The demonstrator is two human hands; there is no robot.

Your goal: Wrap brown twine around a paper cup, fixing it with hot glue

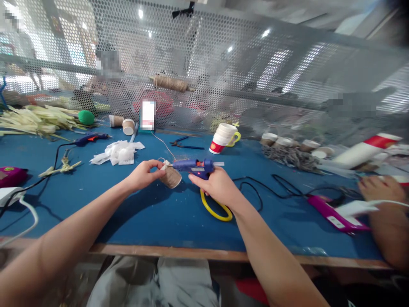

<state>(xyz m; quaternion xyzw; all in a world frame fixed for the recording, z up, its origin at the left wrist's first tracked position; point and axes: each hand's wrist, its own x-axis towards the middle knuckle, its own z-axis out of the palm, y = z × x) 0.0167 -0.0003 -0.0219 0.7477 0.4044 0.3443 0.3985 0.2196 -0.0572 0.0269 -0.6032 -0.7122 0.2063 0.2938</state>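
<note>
My left hand [144,175] pinches the rim end of a small paper cup [171,177] wrapped in brown twine, held tilted above the blue table. A thin strand of twine [163,143] runs from the cup toward the back. In my right hand [217,186] is a blue hot glue gun [188,165], its nozzle pointing left and meeting the cup near my left fingertips. A clear glue stick [219,163] pokes out of the gun's rear. Beneath my right hand lie yellow scissor-like handles [215,209], partly hidden.
Stacked paper cups [223,137], pliers [188,146], white tissue [118,152] and a phone [148,114] stand toward the back. Another glue gun [91,138] lies left. A purple power strip [335,215] and another person's hand [381,187] are right. A mesh screen [223,64] rises behind.
</note>
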